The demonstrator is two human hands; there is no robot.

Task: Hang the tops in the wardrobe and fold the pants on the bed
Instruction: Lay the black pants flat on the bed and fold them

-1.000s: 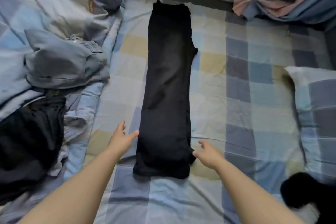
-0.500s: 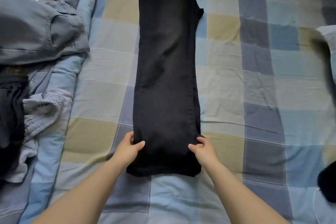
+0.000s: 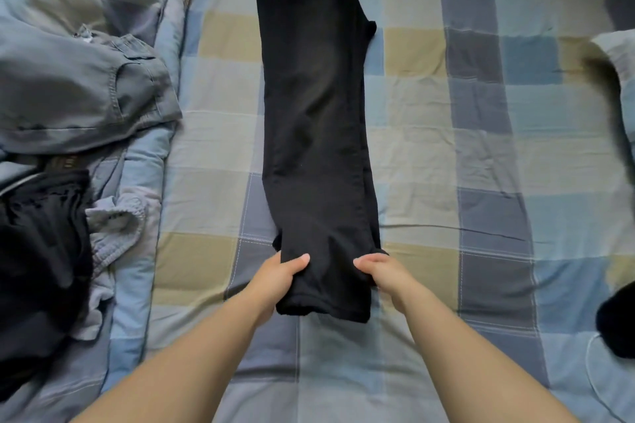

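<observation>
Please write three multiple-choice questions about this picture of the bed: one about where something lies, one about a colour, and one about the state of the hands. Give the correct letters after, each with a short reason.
1. Where does the grey cargo garment lie relative to the black pants?
A. To their left
B. To their right
C. On top of them

2. What colour are the pants stretched along the checked bedsheet?
A. Beige
B. Black
C. Light blue

3. What are the two hands doing?
A. Both rest flat on the sheet
B. Only one touches the pants
C. Each grips one side of the near end of the pants

Answers:
1. A, since the grey garment sits at the left edge of the view, apart from the pants.
2. B, since the long garment in the middle is plainly black.
3. C, since the left hand and right hand each have a thumb over the cloth at its edges.
</observation>
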